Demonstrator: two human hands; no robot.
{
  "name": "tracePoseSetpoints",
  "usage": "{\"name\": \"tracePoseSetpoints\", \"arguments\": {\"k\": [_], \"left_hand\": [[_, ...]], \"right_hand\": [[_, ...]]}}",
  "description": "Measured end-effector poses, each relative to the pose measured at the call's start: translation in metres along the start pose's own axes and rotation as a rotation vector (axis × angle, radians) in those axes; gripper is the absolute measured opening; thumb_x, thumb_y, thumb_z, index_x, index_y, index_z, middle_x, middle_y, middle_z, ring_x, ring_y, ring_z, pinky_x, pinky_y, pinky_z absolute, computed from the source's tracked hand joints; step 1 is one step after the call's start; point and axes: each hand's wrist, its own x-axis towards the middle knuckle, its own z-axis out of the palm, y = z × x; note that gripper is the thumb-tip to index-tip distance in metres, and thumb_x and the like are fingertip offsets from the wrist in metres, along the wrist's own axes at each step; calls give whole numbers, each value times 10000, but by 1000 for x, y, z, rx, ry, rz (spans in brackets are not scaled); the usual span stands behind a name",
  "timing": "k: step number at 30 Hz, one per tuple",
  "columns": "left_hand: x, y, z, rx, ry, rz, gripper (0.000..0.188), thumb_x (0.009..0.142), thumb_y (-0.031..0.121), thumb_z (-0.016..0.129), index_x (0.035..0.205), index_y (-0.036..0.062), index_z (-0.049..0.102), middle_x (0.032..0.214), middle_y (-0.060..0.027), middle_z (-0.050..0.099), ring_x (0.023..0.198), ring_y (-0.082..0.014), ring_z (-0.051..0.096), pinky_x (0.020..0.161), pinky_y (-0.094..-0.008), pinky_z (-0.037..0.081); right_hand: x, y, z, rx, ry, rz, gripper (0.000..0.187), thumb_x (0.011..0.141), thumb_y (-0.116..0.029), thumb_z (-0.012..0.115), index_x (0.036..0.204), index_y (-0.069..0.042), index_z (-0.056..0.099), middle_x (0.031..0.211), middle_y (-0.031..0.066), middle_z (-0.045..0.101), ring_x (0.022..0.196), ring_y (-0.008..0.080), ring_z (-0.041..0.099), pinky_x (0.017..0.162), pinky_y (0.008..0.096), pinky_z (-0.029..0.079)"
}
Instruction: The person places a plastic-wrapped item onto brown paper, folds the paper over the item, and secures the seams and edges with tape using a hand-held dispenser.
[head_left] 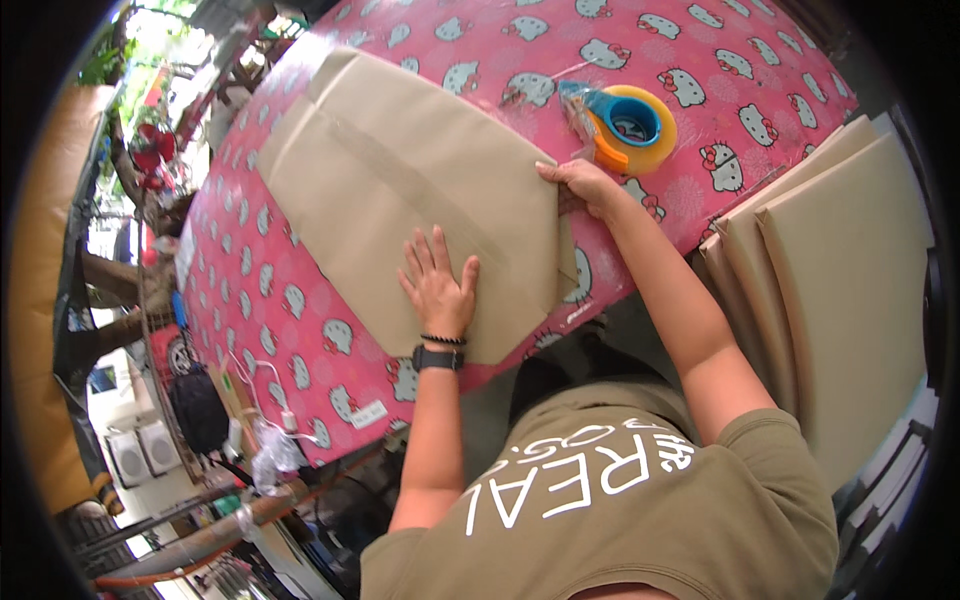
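A flat, folded brown paper piece (370,180), with a strip of clear tape running across it, lies on the pink cloth-covered table. My left hand (437,290) rests flat on its near part, fingers spread and holding nothing. At its right edge, my right hand (580,185) pinches a corner, thumb on top and the other fingers partly hidden. Just beyond that hand is a blue and orange tape dispenser (612,128) with a roll of yellowish clear tape.
A stack of folded brown sheets (830,260) stands at my right, beside the table. The pink tablecloth (680,90) has a cat-face pattern. On the left are a white cable (270,380), a clear plastic bag (272,455) and a black bag (200,410).
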Motion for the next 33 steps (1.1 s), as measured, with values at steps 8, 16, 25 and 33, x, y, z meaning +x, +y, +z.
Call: {"name": "tracePoseSetpoints", "arguments": {"k": [8, 16, 25, 33], "left_hand": [[-10, -4, -7, -41, 14, -18, 680, 854, 505, 469, 1403, 172, 243, 1462, -120, 191, 1348, -322, 151, 1055, -529, 140], [-67, -117, 3, -973, 444, -596, 590, 885, 262, 515, 1326, -67, 302, 1367, -218, 349, 1269, -324, 336, 1027, -341, 278], [-93, -221, -30, -560, 25, -765, 611, 909, 400, 412, 1321, -43, 328, 1329, -231, 393, 1258, -330, 352, 1008, -371, 310], [-152, -186, -11, 84, 227, -453, 989, 765, 717, 369, 1378, -38, 185, 1442, -232, 153, 1350, -322, 141, 1071, -476, 153]], "right_hand": [[-105, 84, 45, -243, 37, 133, 312, 852, -301, 592, 820, 3, 654, 758, 96, 662, 686, 175, 624, 633, 294, 489], [8, 14, -15, -736, 597, -983, 319, 873, -273, 517, 1013, -9, 630, 910, 120, 667, 827, 196, 631, 727, 313, 465], [-86, 124, 117, -699, 535, -647, 279, 773, -244, 674, 810, 32, 648, 670, 92, 642, 599, 118, 574, 560, 281, 448], [-99, 120, 206, -1525, 236, -1046, 729, 758, -439, 632, 1279, 5, 380, 1337, 190, 362, 1258, 295, 308, 1030, 438, 243]]}}
